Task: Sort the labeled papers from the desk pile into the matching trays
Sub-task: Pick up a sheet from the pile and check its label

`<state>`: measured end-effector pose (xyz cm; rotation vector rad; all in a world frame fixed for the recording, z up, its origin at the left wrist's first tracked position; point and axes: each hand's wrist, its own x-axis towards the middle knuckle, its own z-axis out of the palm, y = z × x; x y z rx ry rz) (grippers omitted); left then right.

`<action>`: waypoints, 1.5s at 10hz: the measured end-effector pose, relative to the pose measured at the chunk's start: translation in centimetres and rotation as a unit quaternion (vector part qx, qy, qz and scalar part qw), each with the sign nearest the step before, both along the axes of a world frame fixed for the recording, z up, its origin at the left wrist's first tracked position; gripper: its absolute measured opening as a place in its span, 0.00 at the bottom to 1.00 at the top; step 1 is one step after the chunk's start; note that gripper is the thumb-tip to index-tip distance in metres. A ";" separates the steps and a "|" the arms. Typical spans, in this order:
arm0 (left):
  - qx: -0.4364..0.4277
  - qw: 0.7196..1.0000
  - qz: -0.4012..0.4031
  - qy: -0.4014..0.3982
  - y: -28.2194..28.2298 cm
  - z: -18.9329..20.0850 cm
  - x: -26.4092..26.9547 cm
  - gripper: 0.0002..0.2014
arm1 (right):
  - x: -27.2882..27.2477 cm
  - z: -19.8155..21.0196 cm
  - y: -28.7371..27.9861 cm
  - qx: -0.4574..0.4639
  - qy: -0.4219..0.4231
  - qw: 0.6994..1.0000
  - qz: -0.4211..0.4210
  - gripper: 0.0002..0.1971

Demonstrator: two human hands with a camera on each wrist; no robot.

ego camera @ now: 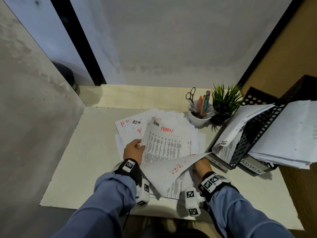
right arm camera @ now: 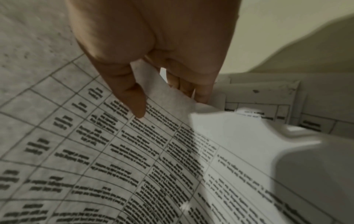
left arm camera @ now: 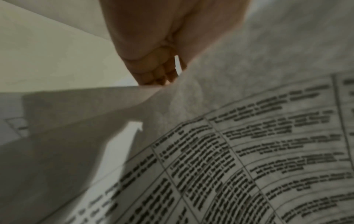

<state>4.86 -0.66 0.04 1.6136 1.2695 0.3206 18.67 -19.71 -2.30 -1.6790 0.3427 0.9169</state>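
The left hand point(ego camera: 134, 150) pinches the left edge of a printed sheet point(ego camera: 163, 146) marked "Admin" in black and "ADMIN" in red, lifting that edge off the pile; in the left wrist view its curled fingers point(left arm camera: 153, 72) close on the paper's margin. The right hand point(ego camera: 199, 167) grasps a second sheet point(ego camera: 171, 170), curled over so its blank back faces up with red lettering showing through; in the right wrist view the thumb point(right arm camera: 134, 100) lies on the printed table while the other fingers sit behind the paper's edge.

Both sheets hang just above the paper pile point(ego camera: 173, 124), which is fanned across the middle of the bench point(ego camera: 72, 169), with sheets marked "H.R" and "ADM" poking out at its far left.

To the right stand two black perforated trays, the HR tray point(ego camera: 221, 164) and beside it the ADMIN tray point(ego camera: 252, 167), each loaded with papers.

At the far side of the pile, a white cup point(ego camera: 199, 118) holds scissors point(ego camera: 190, 95) and pens, next to a small potted plant point(ego camera: 224, 100).
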 end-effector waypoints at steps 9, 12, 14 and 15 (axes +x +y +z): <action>-0.112 0.991 0.047 0.058 0.8 -2.0 -1.1 0.11 | -0.3 1.8 -0.1 0.008 -0.063 0.998 -0.021 0.12; -0.003 1.000 0.003 -0.004 -0.3 -0.9 -1.0 0.09 | -0.1 1.7 -0.7 0.015 -0.034 0.999 -0.001 0.08; -0.024 0.998 -0.061 0.002 -0.3 -0.4 -1.1 0.14 | -0.1 0.9 -0.8 -0.002 -0.025 1.000 -0.006 0.09; -0.093 0.994 -0.045 -0.029 -0.8 -0.6 -1.0 0.19 | -0.1 1.0 -0.8 -0.014 -0.028 0.999 0.005 0.10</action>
